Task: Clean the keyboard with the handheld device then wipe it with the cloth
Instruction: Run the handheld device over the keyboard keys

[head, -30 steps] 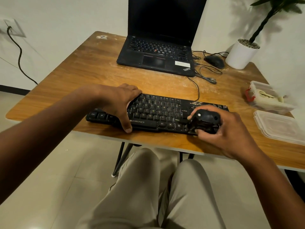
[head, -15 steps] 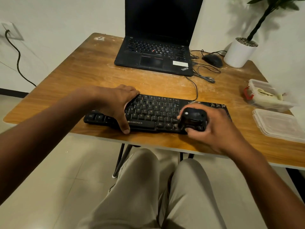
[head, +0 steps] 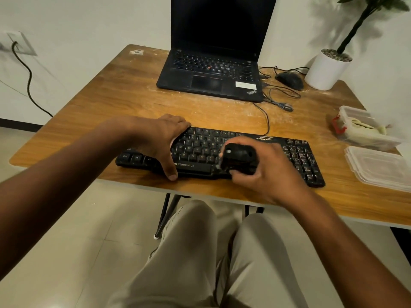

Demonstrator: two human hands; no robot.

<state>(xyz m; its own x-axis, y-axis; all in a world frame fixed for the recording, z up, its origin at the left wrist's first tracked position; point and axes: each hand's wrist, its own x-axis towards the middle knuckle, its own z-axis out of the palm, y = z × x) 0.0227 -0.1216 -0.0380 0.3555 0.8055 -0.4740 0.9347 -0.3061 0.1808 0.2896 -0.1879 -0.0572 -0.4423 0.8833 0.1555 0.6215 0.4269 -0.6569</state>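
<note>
A black keyboard (head: pixel 298 155) lies along the near edge of the wooden table (head: pixel 124 101). My left hand (head: pixel 162 141) rests flat on the keyboard's left part, thumb hooked over its front edge, fingers spread. My right hand (head: pixel 264 172) grips a small black handheld device (head: pixel 239 157) and presses it on the keys near the middle of the keyboard, just right of the space bar. A pale cloth (head: pixel 364 127) lies bunched in an open plastic box (head: pixel 369 141) at the right of the table.
A black laptop (head: pixel 211 72) stands open at the back, with a mouse (head: pixel 289 80) and tangled cables to its right. A white plant pot (head: pixel 327 70) sits in the back right corner. A clear plastic lid (head: pixel 382 167) lies near the right edge.
My right hand has slid the handheld device leftward along the keyboard, from its right part to the middle. My left hand has stayed in place.
</note>
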